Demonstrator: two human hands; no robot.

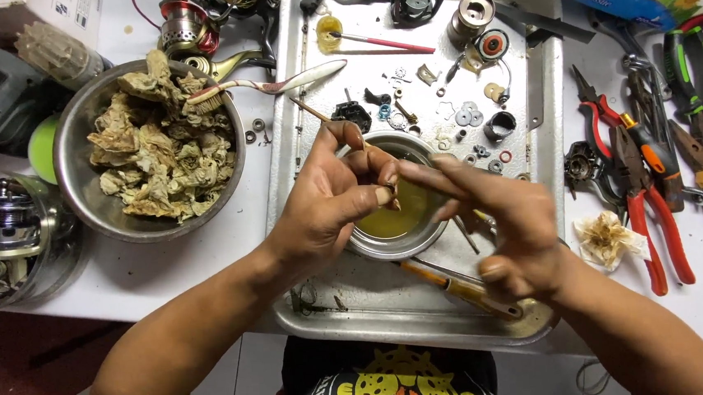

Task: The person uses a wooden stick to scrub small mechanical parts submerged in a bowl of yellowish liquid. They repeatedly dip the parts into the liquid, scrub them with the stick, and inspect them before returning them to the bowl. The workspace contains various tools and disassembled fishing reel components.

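My left hand [331,203] pinches a thin wooden-handled brush [312,109] and a tiny dark part at its fingertips, held over a small round metal bowl [388,243] of yellowish liquid. From the right, my right hand [501,220] reaches in, its fingertips meeting the left hand's at the small part; it is motion-blurred. Both hands hover above a metal tray [301,184] strewn with small reel parts, washers and springs.
A steel bowl of crumpled stained tissues [154,145] stands left of the tray, a toothbrush across its rim. Fishing reels [3,226] sit far left and top. Pliers and screwdrivers [655,176] lie right; a screwdriver [457,285] rests in the tray.
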